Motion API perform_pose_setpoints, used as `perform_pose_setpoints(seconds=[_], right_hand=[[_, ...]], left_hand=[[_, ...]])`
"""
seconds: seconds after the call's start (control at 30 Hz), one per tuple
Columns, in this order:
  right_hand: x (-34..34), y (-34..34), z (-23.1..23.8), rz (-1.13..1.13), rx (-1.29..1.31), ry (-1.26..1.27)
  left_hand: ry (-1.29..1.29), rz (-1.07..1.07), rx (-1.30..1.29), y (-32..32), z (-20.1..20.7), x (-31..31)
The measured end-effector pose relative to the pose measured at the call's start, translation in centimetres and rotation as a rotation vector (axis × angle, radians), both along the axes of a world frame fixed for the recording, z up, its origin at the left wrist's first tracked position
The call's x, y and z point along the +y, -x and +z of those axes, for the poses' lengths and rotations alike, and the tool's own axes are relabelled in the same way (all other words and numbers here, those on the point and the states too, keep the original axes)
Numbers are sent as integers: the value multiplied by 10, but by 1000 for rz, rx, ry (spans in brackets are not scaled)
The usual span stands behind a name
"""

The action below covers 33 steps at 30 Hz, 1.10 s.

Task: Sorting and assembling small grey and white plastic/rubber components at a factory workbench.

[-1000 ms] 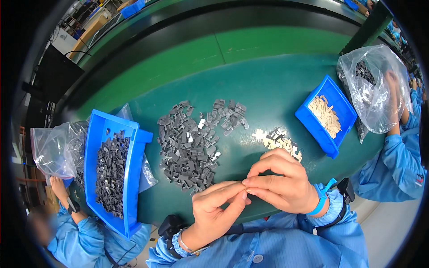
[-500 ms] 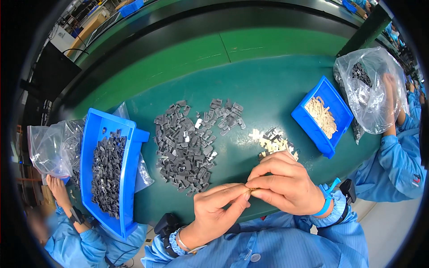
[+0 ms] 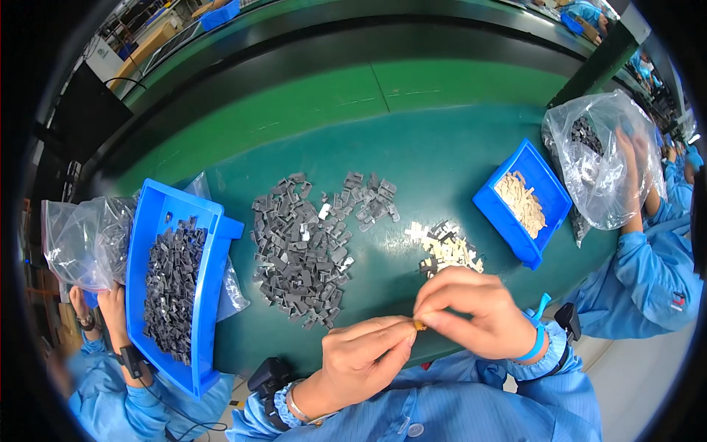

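Pinched, both sides! My left hand (image 3: 364, 359) and right hand (image 3: 479, 315) meet tip to tip, thumb and forefinger of each grip closed on a small brownish piece (image 3: 420, 325) most of which my fingers hide. It's up at the near edge of the bench (image 3: 434, 166), about midway along, my forearms coming in over that edge.

Just past my right knuckles, toward the far side: a small pile of cream pieces (image 3: 460, 254) with dark ones mixed in. Left of that, a lane of open green surface, my best room to swing sideways, and then the big heap of dark grey pieces (image 3: 298, 254), a smaller cluster just off its far right side.

Wider now! Toward the right edge, a tilted-looking blue bin (image 3: 509, 237) of tan pieces, a strip of bench between it and the cream pile. Beyond it, a clear bag (image 3: 607, 188) crowds the right-hand edge, a co-worker's sleeve (image 3: 652, 269) beside it. Over left, the long blue bin (image 3: 211, 313) of dark pieces walls that side, running down to the near left corner, another clear bag (image 3: 81, 243) outside it. Beyond both heaps, open bench stretches to the far edge, where a brighter green strip (image 3: 324, 103) begins.
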State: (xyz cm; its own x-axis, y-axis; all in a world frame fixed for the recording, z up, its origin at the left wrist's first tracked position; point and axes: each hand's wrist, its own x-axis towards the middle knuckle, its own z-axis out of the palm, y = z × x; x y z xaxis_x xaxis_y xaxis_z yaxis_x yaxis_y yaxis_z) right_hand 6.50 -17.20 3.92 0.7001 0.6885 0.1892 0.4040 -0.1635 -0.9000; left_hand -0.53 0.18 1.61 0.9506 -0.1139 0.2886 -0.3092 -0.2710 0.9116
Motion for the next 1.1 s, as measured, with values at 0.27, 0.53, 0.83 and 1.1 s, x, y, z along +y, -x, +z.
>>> perform_pose_setpoints(seconds=[0.27,0.53,0.83,1.1], right_hand=[[-64,-39,23,-827,-504,439],[-52,-33,21,-721,-819,408],[55,16,-5,-189,-7,-205],[61,21,-5,-167,-53,-201]], left_hand=[[728,-42,514,11,1,17],[1026,33,573,10,9,17],[1030,65,450,18,4,21],[930,111,399,22,0,22]])
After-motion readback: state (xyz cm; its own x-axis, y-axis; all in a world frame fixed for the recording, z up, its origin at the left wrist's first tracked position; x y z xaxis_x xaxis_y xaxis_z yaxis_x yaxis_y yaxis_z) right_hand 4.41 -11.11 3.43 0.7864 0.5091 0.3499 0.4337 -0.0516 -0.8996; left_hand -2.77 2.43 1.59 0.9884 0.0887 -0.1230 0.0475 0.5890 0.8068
